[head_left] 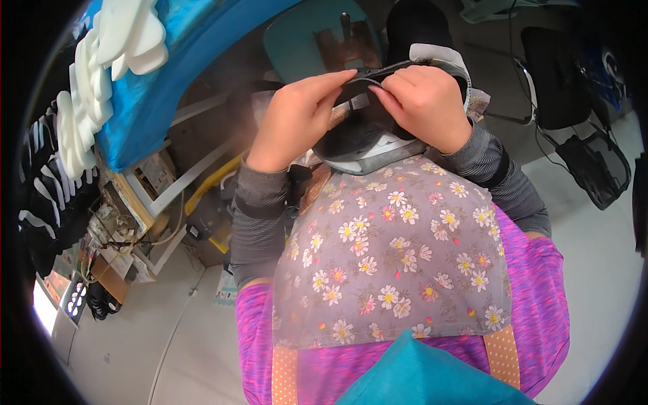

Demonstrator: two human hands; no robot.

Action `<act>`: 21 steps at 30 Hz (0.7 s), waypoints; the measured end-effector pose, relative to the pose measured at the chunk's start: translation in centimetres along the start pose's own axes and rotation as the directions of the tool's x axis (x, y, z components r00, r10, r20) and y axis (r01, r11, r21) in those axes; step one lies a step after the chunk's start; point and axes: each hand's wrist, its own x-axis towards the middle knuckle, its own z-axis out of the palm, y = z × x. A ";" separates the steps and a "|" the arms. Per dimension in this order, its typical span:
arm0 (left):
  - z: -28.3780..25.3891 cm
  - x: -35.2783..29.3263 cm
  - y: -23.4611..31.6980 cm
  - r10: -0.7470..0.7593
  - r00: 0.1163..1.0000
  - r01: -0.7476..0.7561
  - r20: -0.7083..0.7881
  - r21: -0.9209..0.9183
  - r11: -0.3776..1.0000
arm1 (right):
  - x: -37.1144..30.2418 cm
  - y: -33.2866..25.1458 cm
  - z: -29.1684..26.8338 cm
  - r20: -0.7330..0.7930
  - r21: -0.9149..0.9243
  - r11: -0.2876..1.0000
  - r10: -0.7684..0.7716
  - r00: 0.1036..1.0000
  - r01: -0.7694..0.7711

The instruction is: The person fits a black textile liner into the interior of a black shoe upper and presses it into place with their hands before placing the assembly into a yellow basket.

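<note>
In front of my chest I hold what looks like a black and grey shoe upper [368, 162], with pale patches along its edge. My left hand [291, 120] is closed, thumb and fingers pinching the dark rim at its far side. Close beside it, my right hand [428, 108] grips the same rim with curled fingers. Between the two hands the edge is pulled up in a narrow fold. The piece hangs open below them, its lower side resting near my flowered apron [398, 256]. My fingers hide part of the rim.
To the left, several white sole-shaped pieces [84, 101] lie along a blue-covered table [145, 101], with dark pieces [47, 182] beside them. A teal chair [293, 40] stands ahead. At the right are a black chair [553, 77] and cables.
</note>
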 end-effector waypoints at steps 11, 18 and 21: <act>-0.9 1.3 1.7 -0.005 0.997 -0.013 0.082 0.217 0.976 | 0.5 -0.5 -0.2 0.036 0.063 0.988 0.138 0.990 -0.140; 0.2 1.7 0.8 -0.044 0.998 0.040 0.055 0.070 0.997 | 0.1 -0.7 -0.7 0.072 0.051 0.992 -0.121 0.990 0.117; 0.7 1.5 0.8 -0.082 0.997 0.082 -0.002 0.039 0.996 | 0.0 -1.3 -0.5 0.103 0.179 0.975 -0.154 0.983 0.134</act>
